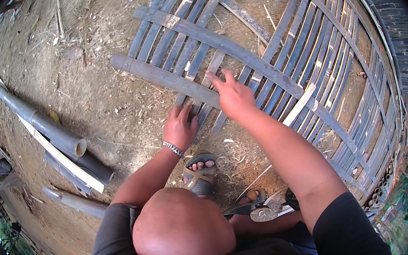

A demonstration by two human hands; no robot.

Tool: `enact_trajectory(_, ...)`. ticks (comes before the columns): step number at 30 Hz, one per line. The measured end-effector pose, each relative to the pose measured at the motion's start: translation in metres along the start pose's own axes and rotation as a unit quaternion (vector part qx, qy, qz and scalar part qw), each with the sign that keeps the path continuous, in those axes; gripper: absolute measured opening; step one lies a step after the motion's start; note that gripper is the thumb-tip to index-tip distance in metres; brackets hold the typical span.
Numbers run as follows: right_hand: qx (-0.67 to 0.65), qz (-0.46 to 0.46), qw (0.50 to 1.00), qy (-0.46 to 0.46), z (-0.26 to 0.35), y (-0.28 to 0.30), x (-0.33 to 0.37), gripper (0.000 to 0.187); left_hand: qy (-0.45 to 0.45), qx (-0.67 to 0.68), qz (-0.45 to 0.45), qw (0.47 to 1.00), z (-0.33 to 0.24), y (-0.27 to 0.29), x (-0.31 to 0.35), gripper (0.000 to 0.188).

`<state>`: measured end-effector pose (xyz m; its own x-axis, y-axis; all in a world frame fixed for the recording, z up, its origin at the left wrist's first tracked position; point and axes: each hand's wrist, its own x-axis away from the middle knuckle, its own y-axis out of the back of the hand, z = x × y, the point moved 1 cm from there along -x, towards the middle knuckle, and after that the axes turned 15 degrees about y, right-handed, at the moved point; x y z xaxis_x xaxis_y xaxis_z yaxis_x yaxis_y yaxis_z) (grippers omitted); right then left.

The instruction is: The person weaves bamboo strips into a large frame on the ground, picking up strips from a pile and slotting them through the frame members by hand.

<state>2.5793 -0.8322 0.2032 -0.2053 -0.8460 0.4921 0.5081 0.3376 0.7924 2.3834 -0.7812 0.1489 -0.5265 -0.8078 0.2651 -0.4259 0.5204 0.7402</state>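
My left hand (pixel 180 127), a metal bracelet at its wrist, is closed around the lower end of a narrow bamboo slat (pixel 194 109). To its right, my right hand (pixel 233 96) has its first fingers stretched out and apart over the slats; its other fingers are partly hidden. Between the hands, a broad dark bamboo strip (pixel 166 80) lies across the slats, its right end hidden by my right hand. Beyond it, a second long crosspiece (pixel 219 39) runs over the lattice of bamboo slats (pixel 301 51).
Dark bamboo poles (pixel 37 119) and a pale split strip (pixel 61 159) lie on the dirt at the left. A pale piece (pixel 299 105) rests on the lattice. My sandalled foot (pixel 200 170) is close to the slats. Another woven bamboo panel (pixel 401 29) stands at far right.
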Motion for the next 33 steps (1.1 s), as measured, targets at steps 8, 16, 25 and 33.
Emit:
enact_trajectory(8, 0.05, 0.027, 0.998, 0.024, -0.006, 0.001, -0.013, 0.066, 0.02, -0.036, 0.03, 0.999, 0.005, 0.001, 0.01, 0.043)
enact_trajectory(16, 0.035, -0.023, 0.998, 0.04, -0.015, -0.005, -0.012, 0.059, 0.05, -0.025, 0.048, 0.997, 0.007, -0.001, 0.002, 0.041)
enact_trajectory(25, -0.017, -0.057, 0.998, -0.015, -0.03, 0.008, 0.0, 0.047, 0.057, -0.044, 0.053, 0.996, 0.011, 0.004, 0.048, 0.037)
enact_trajectory(33, -0.021, -0.048, 0.998, -0.034, -0.028, 0.005, 0.003, 0.048, 0.045, -0.065, 0.097, 0.992, 0.02, -0.006, 0.053, 0.038)
